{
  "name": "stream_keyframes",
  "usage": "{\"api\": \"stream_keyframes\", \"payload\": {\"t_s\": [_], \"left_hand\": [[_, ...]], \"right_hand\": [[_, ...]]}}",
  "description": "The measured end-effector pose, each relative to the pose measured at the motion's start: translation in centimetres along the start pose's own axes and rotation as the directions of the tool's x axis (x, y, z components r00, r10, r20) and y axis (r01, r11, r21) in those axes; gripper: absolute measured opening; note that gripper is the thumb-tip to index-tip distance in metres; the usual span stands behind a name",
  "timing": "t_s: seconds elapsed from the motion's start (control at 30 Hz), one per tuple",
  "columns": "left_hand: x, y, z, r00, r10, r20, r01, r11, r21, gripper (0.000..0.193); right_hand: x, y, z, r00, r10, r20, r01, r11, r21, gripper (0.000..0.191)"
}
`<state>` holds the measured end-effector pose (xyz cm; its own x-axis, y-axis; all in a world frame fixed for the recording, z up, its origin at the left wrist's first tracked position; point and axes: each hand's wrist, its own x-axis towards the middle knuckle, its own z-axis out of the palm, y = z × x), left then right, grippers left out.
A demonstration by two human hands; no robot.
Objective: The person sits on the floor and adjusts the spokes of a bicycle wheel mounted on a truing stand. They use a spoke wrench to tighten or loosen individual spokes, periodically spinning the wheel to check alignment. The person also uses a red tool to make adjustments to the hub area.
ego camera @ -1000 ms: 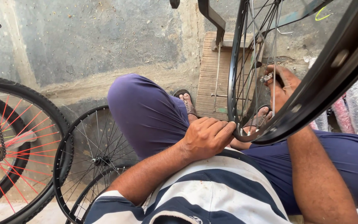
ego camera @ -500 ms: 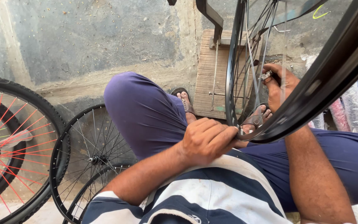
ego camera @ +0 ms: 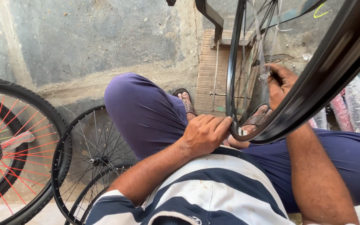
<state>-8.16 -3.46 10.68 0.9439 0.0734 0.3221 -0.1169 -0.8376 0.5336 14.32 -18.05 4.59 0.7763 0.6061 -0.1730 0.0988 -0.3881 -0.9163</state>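
The rim (ego camera: 235, 83), black and spoked, stands upright between the person's knees, its lowest arc resting by the lap. The left hand (ego camera: 205, 134) is closed on that lower arc, fingers curled over the edge. The right hand (ego camera: 281, 83) sits inside the wheel among the spokes, pinched on a small metal tool (ego camera: 266, 76) at a spoke.

Surface: the floor (ego camera: 105, 83) is rough, stained grey concrete with a pale cracked band running across it. A ribbed brown board (ego camera: 208, 79) lies on it under a dark stand (ego camera: 210, 14); the person's sandalled feet rest at the board's near edge.

To the left, a bare black wheel (ego camera: 90, 162) lies near the knee. Further left stands a tyred wheel (ego camera: 17, 137) with red spokes and a chain.
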Motion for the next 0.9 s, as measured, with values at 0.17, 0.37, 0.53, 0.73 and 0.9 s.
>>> {"api": "stream_keyframes", "payload": {"t_s": [0.17,0.37,0.53,0.73,0.9], "left_hand": [[0.4,0.1,-0.1,1.000,0.001,0.018,-0.001,1.000,0.015,0.033],[1.0,0.4,-1.6,0.997,0.061,-0.051,-0.061,0.998,-0.008,0.030],[1.5,0.7,-3.2,0.974,0.141,-0.177,-0.147,0.989,-0.021,0.029],[2.1,1.2,-3.5,0.976,0.147,-0.162,-0.150,0.989,-0.011,0.029],[1.6,0.8,-3.9,0.974,0.094,-0.207,-0.127,0.980,-0.156,0.034]], "right_hand": [[0.2,0.7,0.3,1.000,0.000,-0.031,0.001,0.999,0.038,0.018],[0.2,1.2,0.0,1.000,0.016,0.004,-0.016,1.000,-0.016,0.025],[0.0,0.5,0.1,0.996,0.086,-0.024,-0.087,0.996,-0.018,0.023],[-0.1,-0.6,0.3,1.000,-0.003,0.002,0.003,1.000,-0.008,0.026],[-0.1,0.5,0.3,0.996,0.064,0.064,-0.065,0.998,0.021,0.021]]}}
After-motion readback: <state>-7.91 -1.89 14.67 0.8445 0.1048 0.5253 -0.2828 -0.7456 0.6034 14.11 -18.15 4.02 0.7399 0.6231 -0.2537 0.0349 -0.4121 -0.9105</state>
